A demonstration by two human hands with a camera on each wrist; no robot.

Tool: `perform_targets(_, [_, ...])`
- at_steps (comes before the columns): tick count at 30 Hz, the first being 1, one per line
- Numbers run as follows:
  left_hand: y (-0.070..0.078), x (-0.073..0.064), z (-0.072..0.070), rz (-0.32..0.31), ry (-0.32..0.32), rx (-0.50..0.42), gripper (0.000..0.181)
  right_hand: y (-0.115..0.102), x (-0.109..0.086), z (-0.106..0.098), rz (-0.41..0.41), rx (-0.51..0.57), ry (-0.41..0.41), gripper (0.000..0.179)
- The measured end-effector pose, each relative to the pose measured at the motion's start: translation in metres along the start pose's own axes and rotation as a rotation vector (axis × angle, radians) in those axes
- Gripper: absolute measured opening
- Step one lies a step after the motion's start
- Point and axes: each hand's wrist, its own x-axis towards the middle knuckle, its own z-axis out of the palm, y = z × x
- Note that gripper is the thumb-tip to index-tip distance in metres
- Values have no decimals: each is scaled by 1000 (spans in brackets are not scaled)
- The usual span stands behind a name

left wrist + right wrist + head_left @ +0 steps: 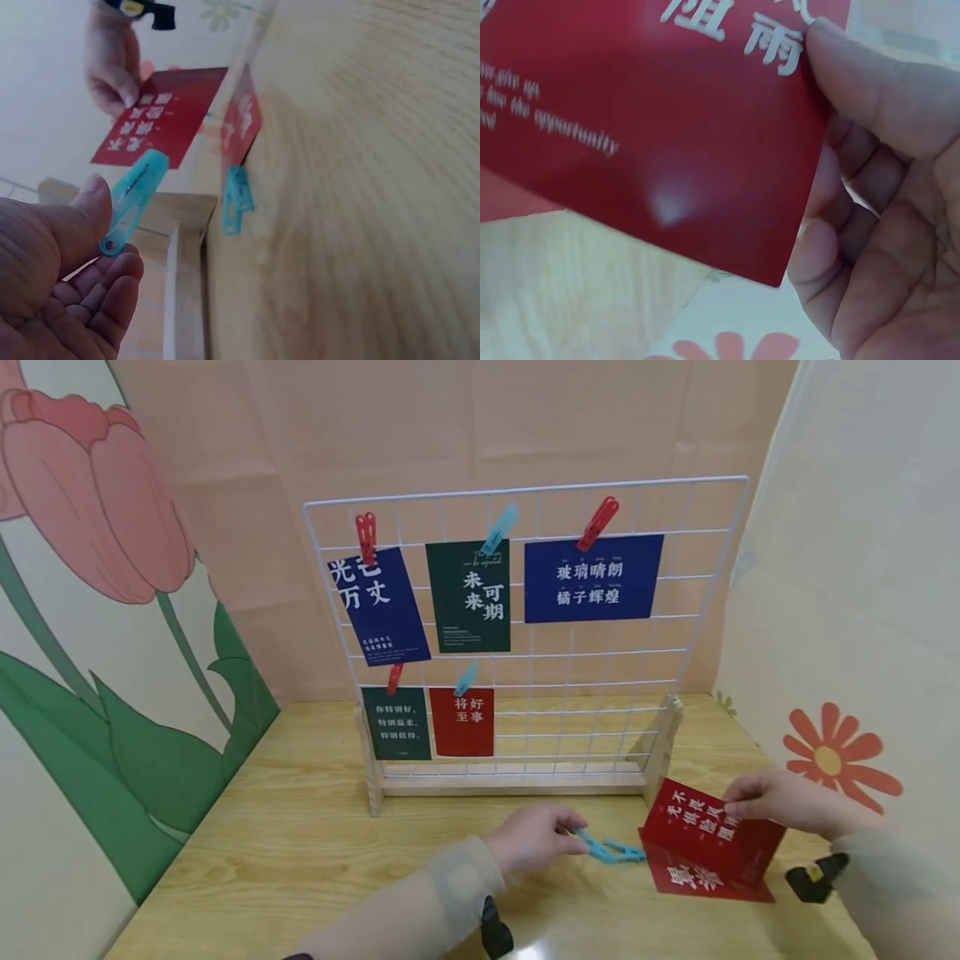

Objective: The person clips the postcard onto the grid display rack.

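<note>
My left hand (534, 839) pinches a light blue clothespin (133, 202) between thumb and fingers, above the table. A second light blue clothespin (237, 199) lies on the tabletop, beside a red card (708, 878) lying there. In my right hand (776, 806), thumb and fingers grip the edge of another red card (667, 157) with white characters. That card is tilted and partly covers the lying one in the head view. Both hands are in front of a white wire grid rack (585, 718), the right hand at its right side.
On the grid hang two blue cards (592, 578), two green cards (468, 597) and a red card (462, 722), held by red clothespins (597, 524) and blue clothespins (500, 529). Wooden feet (660, 747) support the rack. Patterned sheets (862, 568) stand around the wooden table (247, 860).
</note>
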Motion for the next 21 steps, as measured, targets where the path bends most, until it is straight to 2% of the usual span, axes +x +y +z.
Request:
perform_targets(4, [-2,-4,-15,48,31,-58,31,-13,-6,-1,-79,62,-10,23])
perform_targets(7, [-4,-6,-24,62,70,-91,32,-26,-7,2,-132,103,-2,24])
perform_targets(11, [-6,-8,-35,51,116,-102,31,-44,-4,13,-199,131,31,25])
perform_targets(14, [-8,-10,-41,39,125,-122,29,-56,0,22,-234,118,71,25])
perform_targets(21, [-15,-16,-54,-14,156,-118,24,-77,18,42,-241,148,61,27])
